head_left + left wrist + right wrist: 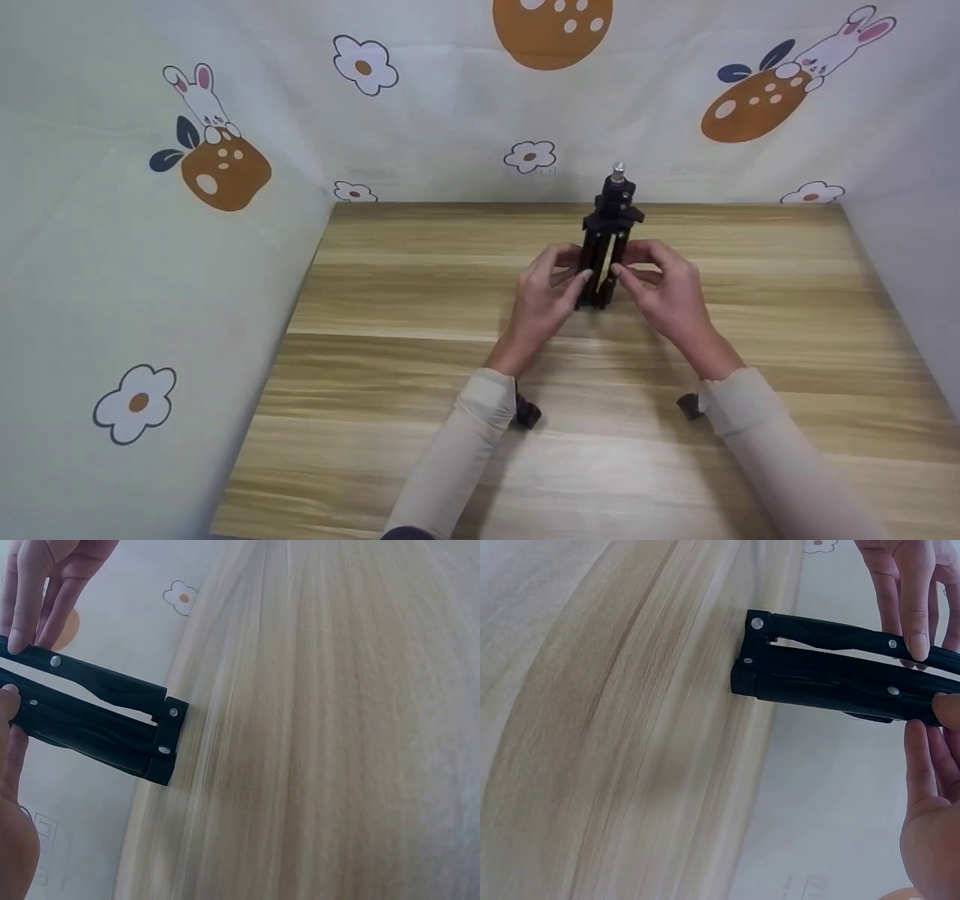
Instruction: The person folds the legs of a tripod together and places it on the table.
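Note:
A small black tripod stand (pixel 613 225) with a silver screw tip (pixel 619 172) is held nearly upright over the far part of the table, its legs folded close together. My left hand (pixel 544 291) pinches it from the left between thumb and fingers. From the other side, my right hand (pixel 670 289) pinches a leg low down with thumb and fingertips. The right wrist view shows the riveted black legs (pixel 817 686) close up, with a narrow gap between them. Their lower ends are right at the wooden surface.
The wood-grain table (pixel 375 405) meets a pale printed cloth wall (pixel 435 112) at the back, with more cloth on both sides. Black wrist-mounted pieces (pixel 528 414) stick out by the cuffs, close over the table.

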A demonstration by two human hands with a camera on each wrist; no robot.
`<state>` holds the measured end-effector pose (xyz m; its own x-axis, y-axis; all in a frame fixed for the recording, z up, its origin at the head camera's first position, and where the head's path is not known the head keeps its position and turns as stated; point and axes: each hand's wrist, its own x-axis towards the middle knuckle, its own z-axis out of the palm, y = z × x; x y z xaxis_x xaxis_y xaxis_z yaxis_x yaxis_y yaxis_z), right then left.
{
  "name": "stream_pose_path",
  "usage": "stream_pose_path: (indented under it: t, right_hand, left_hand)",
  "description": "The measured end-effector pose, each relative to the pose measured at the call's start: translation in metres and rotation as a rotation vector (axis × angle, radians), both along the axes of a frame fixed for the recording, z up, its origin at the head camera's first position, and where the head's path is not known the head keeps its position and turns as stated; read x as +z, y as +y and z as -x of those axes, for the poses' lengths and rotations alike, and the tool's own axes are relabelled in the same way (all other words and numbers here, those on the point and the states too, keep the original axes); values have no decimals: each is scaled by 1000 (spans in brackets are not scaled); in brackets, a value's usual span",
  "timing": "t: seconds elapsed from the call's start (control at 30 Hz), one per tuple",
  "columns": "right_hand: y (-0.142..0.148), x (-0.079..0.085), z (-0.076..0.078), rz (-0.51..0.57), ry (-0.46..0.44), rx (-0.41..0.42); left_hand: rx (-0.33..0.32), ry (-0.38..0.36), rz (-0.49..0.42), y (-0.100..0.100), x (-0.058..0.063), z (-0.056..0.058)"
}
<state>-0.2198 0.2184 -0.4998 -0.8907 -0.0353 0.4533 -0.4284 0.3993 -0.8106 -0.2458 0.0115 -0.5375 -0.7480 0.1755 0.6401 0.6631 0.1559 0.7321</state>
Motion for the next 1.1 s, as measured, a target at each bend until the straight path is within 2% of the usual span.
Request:
stream_pose_path:
  t: [0.53,0.73,0.93,1.1]
  right_hand:
    - [0,-1,-2,-17,15,0]
    - [-1,-2,-7,-8,3,8]
    - [-5,-4,-14,20,-13,19]
    - [-8,-7,-17,42,-16,39]
  left_hand:
    - [9,3,12,4,2,-1]
    - [40,17,18,4,0,-1]
    - [40,-5,0,3,-1,0]
    - [51,-13,21,3,-1,-1]
